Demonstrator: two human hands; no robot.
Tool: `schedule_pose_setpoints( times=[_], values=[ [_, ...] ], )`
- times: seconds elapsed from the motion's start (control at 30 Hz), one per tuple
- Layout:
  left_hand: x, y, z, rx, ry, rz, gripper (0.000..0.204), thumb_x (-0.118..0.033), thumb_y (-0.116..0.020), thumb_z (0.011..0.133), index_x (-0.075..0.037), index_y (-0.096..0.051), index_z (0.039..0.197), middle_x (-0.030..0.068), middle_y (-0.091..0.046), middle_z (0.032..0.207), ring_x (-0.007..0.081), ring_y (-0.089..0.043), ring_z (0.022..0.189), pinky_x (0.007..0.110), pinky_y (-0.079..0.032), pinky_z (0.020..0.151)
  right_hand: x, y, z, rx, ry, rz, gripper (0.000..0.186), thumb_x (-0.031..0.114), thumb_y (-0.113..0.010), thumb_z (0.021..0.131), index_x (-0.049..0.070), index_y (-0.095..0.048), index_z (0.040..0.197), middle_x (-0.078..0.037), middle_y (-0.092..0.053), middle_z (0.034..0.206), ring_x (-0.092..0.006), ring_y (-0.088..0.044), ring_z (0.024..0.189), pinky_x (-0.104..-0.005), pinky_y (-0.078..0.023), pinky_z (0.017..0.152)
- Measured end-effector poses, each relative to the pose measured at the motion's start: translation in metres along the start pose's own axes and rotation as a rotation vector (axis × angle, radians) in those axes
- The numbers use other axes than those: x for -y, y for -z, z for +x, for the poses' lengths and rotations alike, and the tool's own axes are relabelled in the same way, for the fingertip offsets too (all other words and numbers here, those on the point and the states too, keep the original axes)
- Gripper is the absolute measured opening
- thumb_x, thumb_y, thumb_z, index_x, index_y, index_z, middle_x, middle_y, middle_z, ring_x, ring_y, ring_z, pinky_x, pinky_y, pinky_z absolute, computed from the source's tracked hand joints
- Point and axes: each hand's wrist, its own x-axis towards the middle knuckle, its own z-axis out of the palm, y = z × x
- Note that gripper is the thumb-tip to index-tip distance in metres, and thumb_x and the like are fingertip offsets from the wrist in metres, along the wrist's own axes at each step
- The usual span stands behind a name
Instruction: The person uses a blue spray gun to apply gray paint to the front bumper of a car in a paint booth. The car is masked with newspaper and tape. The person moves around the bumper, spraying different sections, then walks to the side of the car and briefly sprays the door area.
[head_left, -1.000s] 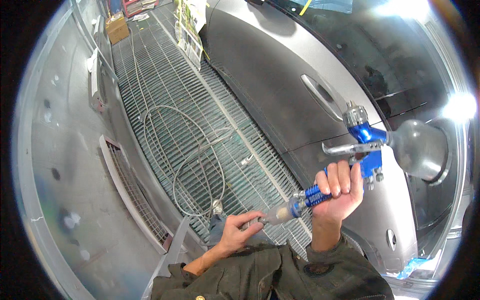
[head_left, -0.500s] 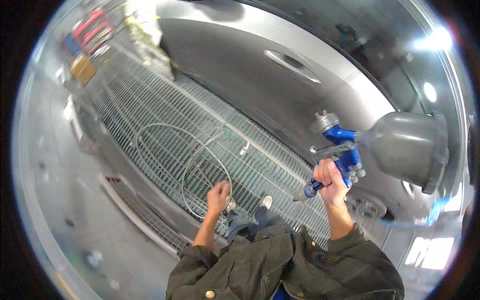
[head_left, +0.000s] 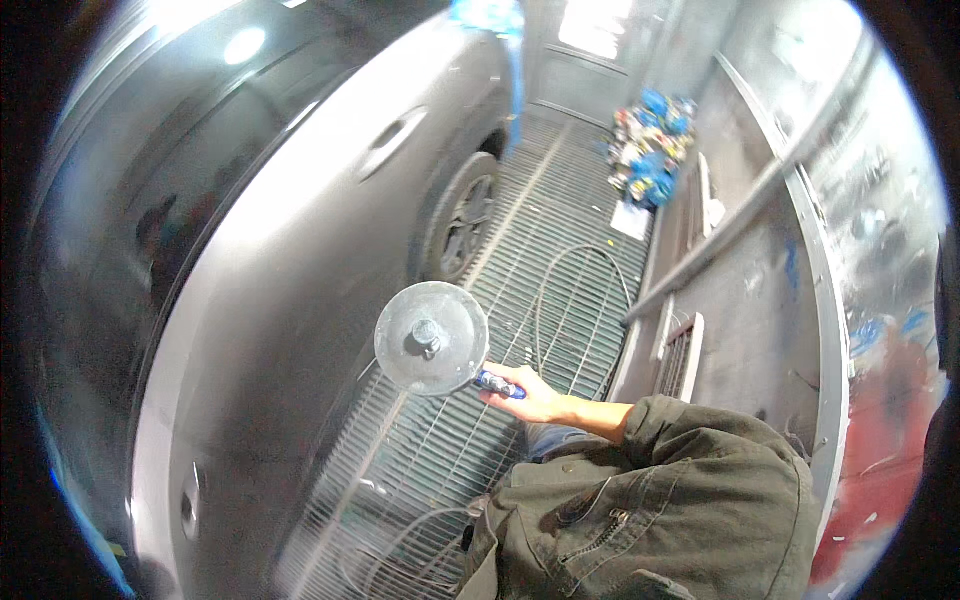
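My right hand (head_left: 530, 394) is closed around the grip of a paint spray gun (head_left: 430, 345). Seen from above, its round grey cup lid hides most of the gun, and only a bit of the blue body shows beside my fingers. The trigger and nozzle are out of sight. The gun is held over the grating, beside the silver-grey side of a car (head_left: 290, 270). A door handle (head_left: 393, 142) and a rear wheel (head_left: 468, 222) lie farther along the car. My left hand is outside the picture.
Slatted metal grating (head_left: 540, 200) forms the floor. A hose (head_left: 540, 290) loops across it near the right wall, with more coils low in the picture. A heap of crumpled blue and pale waste (head_left: 650, 150) lies at the far end. Wall vents (head_left: 680, 360) line the right side.
My view has swung right, toward the car's rear wheel and the far wall. The spray gun now shows its cup lid from above. My left hand has left the picture.
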Motion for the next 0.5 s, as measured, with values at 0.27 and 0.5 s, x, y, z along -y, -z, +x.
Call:
schedule_pose_setpoints(
  times=[0.27,0.5],
  values=[
    [-0.151,-0.138,0.000,0.497,-0.279,0.312,0.020,-0.012,-0.055,0.093,0.000,-0.059,0.108,0.0114,-0.066,0.092,0.0203,-0.065,0.069,0.031,-0.052,0.056,-0.122,0.178,0.010,-0.370,-0.169,-0.044,0.055,0.027,-0.065,0.090,0.012,-0.048,0.141,-0.017,-0.063,0.082,-0.0198,-0.054,0.063,-0.0317,-0.047,0.066],
    [-0.295,-0.305,0.014,0.737,-0.187,0.136,0.033,-0.013,-0.053,0.094,-0.001,-0.051,0.124,0.0115,-0.067,0.092,0.0204,-0.065,0.069,0.031,-0.052,0.054,-0.167,0.297,0.007,-0.679,-0.347,0.305,0.047,0.019,-0.065,0.092,0.006,-0.053,0.136,-0.005,-0.066,0.085,-0.0097,-0.056,0.067,-0.0262,-0.049,0.067]
  ],
)
